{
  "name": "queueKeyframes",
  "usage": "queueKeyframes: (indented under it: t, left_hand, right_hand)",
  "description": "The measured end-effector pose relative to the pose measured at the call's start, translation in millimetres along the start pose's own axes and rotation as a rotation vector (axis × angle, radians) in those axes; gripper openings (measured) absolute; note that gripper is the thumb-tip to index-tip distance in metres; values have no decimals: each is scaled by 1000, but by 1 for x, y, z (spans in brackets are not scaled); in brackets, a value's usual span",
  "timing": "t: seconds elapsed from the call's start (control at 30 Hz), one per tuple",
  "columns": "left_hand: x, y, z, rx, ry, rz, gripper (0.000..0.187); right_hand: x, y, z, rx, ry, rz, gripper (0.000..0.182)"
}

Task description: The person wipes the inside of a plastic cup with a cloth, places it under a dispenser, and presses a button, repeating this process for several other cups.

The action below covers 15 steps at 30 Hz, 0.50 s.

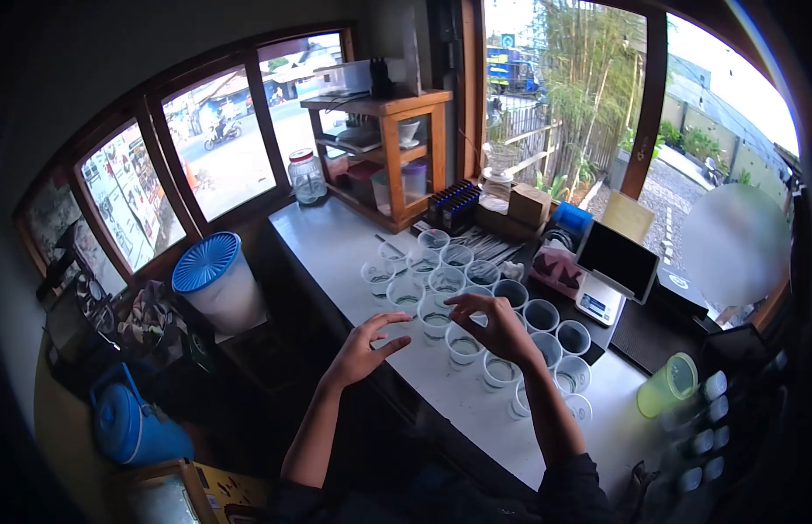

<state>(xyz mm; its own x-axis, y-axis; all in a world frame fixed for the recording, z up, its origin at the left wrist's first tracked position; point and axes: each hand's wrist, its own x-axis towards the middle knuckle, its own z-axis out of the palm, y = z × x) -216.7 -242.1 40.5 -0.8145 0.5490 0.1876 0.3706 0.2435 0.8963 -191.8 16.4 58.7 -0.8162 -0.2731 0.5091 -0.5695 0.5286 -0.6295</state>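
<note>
Several clear plastic cups (447, 282) stand in rows on a white counter (336, 240), each with a little dark liquid at the bottom. My left hand (365, 345) hovers at the counter's near edge, fingers spread, holding nothing. My right hand (496, 327) hangs over the middle cups with fingers bent and apart, close to one cup (463, 347) just below it. Whether a fingertip touches a rim is unclear.
A wooden shelf unit (388, 153) stands at the counter's far end beside a glass jar (306, 176). A scale (598, 301), a tablet screen (617, 258) and a green cup (667, 386) sit to the right. A white bucket with a blue lid (215, 279) is on the left; a person stands outside the window.
</note>
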Motion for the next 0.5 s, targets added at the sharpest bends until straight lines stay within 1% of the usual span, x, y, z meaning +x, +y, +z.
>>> queueKeyframes:
  t: [0.1, 0.2, 0.3, 0.4, 0.43, 0.47, 0.5]
  left_hand:
    - [10, -23, -20, -36, 122, -25, 41]
    - [32, -47, -38, -18, 202, -41, 38]
    - [61, -62, -56, 88, 260, -63, 40]
    - [94, -88, -69, 216, 320, -72, 43]
    - [107, -99, -74, 242, 327, -53, 46]
    - [120, -111, -78, 275, 329, -52, 46]
    - [133, -122, -82, 308, 327, -50, 47]
  right_hand:
    - [49, 23, 10, -70, -107, 108, 26]
    - [100, 67, 25, -138, -118, 134, 24]
    - [148, 113, 49, -124, -80, 45, 21]
    - [196, 153, 79, -249, -70, -53, 22]
    - [212, 164, 89, -233, -140, 21, 23]
    - [222, 177, 99, -274, -135, -71, 28]
    - [234, 189, 108, -296, -187, -41, 30]
